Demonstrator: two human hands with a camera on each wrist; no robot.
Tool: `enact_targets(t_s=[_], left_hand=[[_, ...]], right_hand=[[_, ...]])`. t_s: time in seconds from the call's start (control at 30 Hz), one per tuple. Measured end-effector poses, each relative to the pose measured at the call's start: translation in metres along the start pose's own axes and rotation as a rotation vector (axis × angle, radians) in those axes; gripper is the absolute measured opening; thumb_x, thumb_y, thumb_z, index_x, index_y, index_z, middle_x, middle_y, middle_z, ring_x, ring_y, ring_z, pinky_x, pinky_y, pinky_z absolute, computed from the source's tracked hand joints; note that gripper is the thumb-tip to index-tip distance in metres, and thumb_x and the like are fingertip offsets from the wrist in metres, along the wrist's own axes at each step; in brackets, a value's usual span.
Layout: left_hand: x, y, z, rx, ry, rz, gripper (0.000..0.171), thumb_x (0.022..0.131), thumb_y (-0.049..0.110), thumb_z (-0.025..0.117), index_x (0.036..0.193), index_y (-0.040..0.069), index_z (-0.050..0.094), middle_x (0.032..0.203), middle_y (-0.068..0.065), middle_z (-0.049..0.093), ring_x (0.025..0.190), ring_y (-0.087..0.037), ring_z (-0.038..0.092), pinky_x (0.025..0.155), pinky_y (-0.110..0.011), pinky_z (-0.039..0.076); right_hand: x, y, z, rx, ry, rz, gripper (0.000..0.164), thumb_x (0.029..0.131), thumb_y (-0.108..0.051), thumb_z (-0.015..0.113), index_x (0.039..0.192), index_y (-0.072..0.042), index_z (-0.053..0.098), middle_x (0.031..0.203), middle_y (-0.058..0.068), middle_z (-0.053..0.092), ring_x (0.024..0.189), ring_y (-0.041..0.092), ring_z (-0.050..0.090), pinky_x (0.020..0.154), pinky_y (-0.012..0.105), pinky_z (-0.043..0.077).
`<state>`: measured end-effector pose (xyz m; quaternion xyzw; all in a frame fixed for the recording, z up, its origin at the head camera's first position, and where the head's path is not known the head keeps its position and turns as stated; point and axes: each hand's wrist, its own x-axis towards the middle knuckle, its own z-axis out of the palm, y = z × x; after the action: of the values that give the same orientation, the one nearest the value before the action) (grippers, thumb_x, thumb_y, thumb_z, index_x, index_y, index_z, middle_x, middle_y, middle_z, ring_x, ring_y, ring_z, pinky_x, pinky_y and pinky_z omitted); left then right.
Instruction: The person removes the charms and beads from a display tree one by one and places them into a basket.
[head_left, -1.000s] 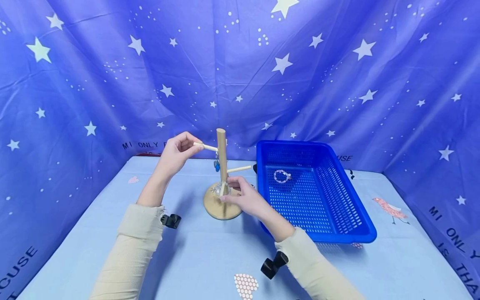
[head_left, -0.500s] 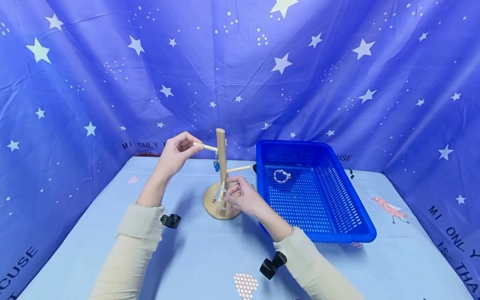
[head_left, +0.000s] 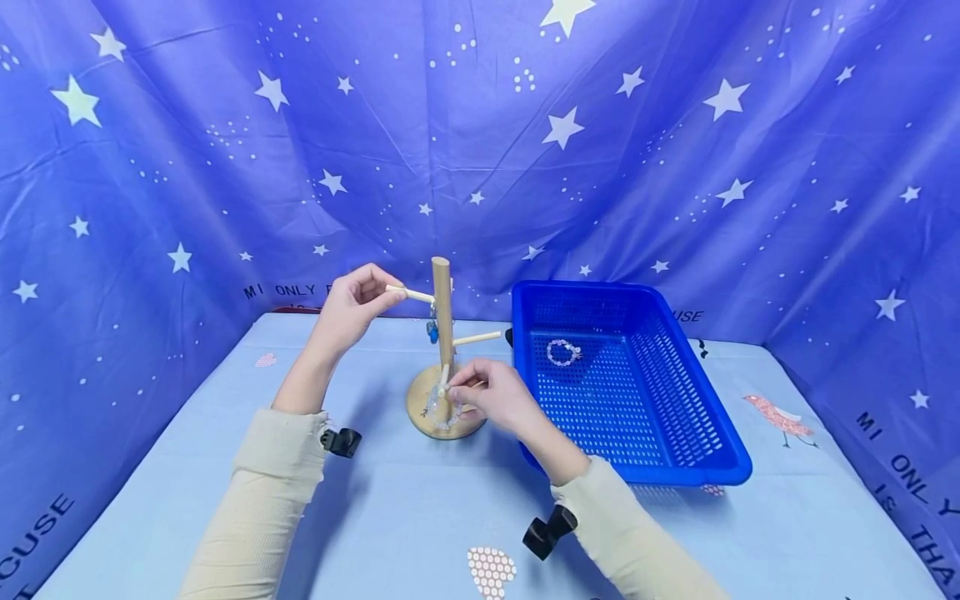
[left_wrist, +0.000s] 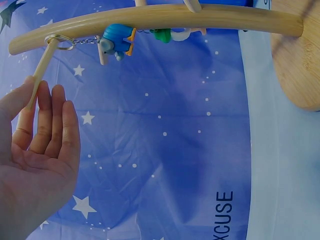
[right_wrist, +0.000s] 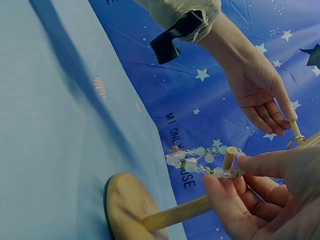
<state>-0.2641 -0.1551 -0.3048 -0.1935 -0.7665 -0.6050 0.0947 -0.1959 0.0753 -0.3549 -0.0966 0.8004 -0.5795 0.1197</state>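
Observation:
My left hand (head_left: 352,307) pinches the end of an upper peg (left_wrist: 42,67) on a wooden stand (head_left: 443,308). From that peg a keychain with a blue figure (left_wrist: 117,40) hangs by its ring, close to the post. Lower down, my right hand (head_left: 497,393) pinches a bracelet of clear and pale beads (right_wrist: 200,167) between thumb and forefinger. The bracelet's loop passes around the tip of a lower peg (right_wrist: 230,156), and its beads dangle over the stand's round base (head_left: 420,417) in the head view.
Right of the stand, a blue plastic basket (head_left: 633,477) holds another beaded bracelet (head_left: 564,352). A bare peg (head_left: 477,337) sticks out from the post towards the basket. Green and white pendants (left_wrist: 172,35) show behind the post. A starry blue curtain (head_left: 480,125) backs the table.
My right fingers have shifted at the lower peg and now pinch the bracelet at its tip; the beads hang lower and more spread out. My left hand stays on the upper peg.

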Motion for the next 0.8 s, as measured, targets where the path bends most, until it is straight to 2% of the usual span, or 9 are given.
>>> enact_targets(t_s=[0.2,0.4,0.53,0.8], left_hand=[[-0.001,0.0,0.0,-0.002,-0.001,0.007,0.014,0.094,0.007,0.067,0.101,-0.004,0.063,0.082,0.017,0.07,0.076,-0.001,0.063,0.07,-0.016,0.051],[-0.001,0.0,0.0,-0.01,0.002,0.014,0.0,0.095,0.006,0.065,0.095,0.006,0.065,0.082,0.018,0.069,0.076,-0.001,0.062,0.07,-0.016,0.051],[-0.001,0.0,0.0,-0.008,0.003,0.017,0.005,0.095,0.006,0.066,0.097,0.002,0.065,0.082,0.018,0.069,0.075,-0.001,0.062,0.069,-0.016,0.05],[-0.001,-0.001,0.0,-0.009,-0.004,0.012,0.01,0.094,0.008,0.067,0.099,-0.001,0.064,0.083,0.016,0.07,0.076,-0.001,0.063,0.07,-0.016,0.051]], right_hand=[[-0.001,0.001,-0.001,-0.01,-0.017,-0.032,0.011,0.094,-0.003,0.065,0.102,0.005,0.067,0.096,0.02,0.069,0.076,0.012,0.065,0.078,0.044,0.062],[-0.004,-0.001,-0.003,-0.018,-0.033,-0.052,0.013,0.095,-0.005,0.065,0.103,0.005,0.067,0.101,0.025,0.069,0.078,0.012,0.066,0.076,0.039,0.062],[-0.007,-0.004,-0.005,-0.014,-0.039,-0.059,0.015,0.095,-0.006,0.065,0.104,0.005,0.067,0.104,0.028,0.069,0.079,0.013,0.066,0.077,0.04,0.062],[-0.011,-0.008,-0.01,-0.014,-0.032,-0.075,0.015,0.095,-0.006,0.065,0.104,0.006,0.067,0.101,0.025,0.07,0.077,0.012,0.066,0.075,0.038,0.062]])
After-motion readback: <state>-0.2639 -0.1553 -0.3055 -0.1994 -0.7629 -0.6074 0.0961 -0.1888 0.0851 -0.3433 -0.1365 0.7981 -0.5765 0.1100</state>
